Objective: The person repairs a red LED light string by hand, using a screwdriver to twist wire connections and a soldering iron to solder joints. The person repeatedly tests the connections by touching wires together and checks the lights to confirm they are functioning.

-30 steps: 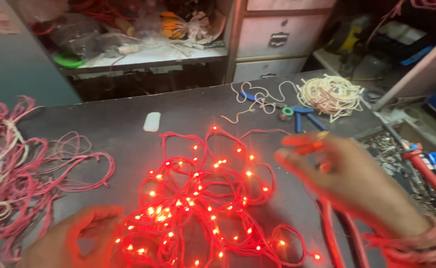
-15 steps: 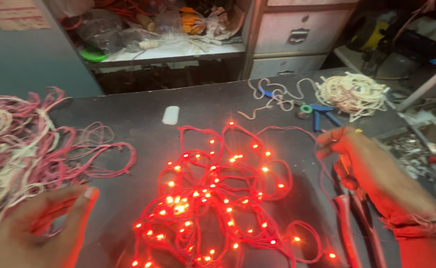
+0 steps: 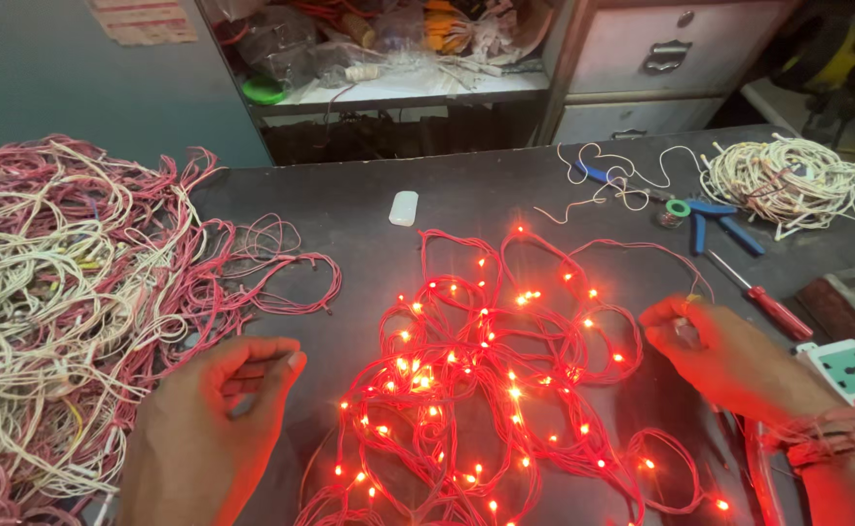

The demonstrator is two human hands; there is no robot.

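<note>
A tangle of lit red string lights lies on the dark table, with the left hand curled just beside its left edge and the right hand pinching the wire at its right edge. A big heap of pink and white wires fills the left side. Farther back lie a small white case, blue-handled pliers, a red screwdriver and a coil of white wire.

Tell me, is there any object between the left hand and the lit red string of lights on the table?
Nothing visible stands between them. The left hand rests on bare dark table just left of the lit light string. The pile of pink and white wires lies on the hand's other side.
</note>
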